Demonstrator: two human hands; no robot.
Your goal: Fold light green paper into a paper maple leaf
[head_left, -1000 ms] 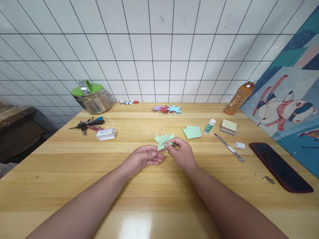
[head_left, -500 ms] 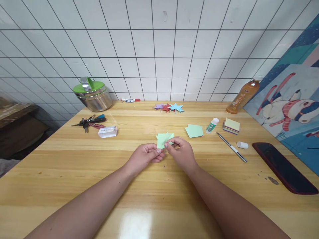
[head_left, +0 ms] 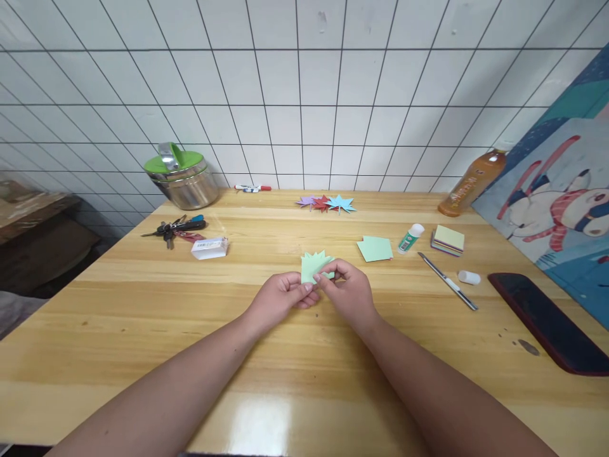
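Between my hands, just above the middle of the table, is a piece of light green folded paper (head_left: 311, 268) with a row of pointed tips along its top edge. My left hand (head_left: 285, 295) pinches its lower left part, thumb in front and the other fingers behind. My right hand (head_left: 347, 289) is closed on its right side, with thumb and forefinger at the lower front. Some of the paper is hidden by the right fingers. More green paper (head_left: 375, 248) lies to the right of my right hand.
Leaf-shaped papers (head_left: 325, 203) lie along the back. On the right are a glue stick (head_left: 410, 239), its cap (head_left: 469, 277), a paper stack (head_left: 448, 240), a cutter knife (head_left: 447, 281), a phone (head_left: 547, 320) and a bottle (head_left: 472, 182). Keys (head_left: 174, 227), a small box (head_left: 210, 248) and a pot (head_left: 188, 181) are left.
The green paper's pointed tips now fan out more evenly along its top edge. Both hands keep their hold on it. The whole view has shifted slightly.
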